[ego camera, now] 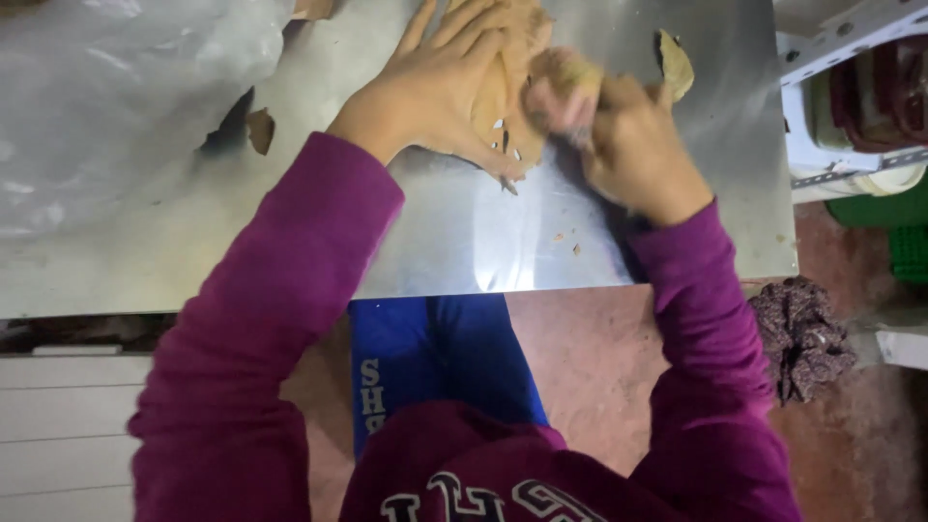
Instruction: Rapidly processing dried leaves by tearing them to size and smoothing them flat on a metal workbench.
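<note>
Our left hand (435,87) lies spread flat on the tan leaf (503,92), pinning it to the table (464,242). Just right of it, our right hand (628,145) is a closed grip, touching the leaf's edge; what it pinches we cannot tell.

Shiny metal table (464,242), reflective and scuffed. Crumpled clear plastic sheet (106,97) at ten o'clock. Flat tan leaf (503,87) at twelve, smaller dry leaf (675,66) at one, torn leaf scrap (259,129) at eleven, tiny crumbs (565,242) near centre.

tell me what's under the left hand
The left hand lies flat on a tan dried leaf spread on the metal table. The leaf part beneath the palm is covered.
</note>
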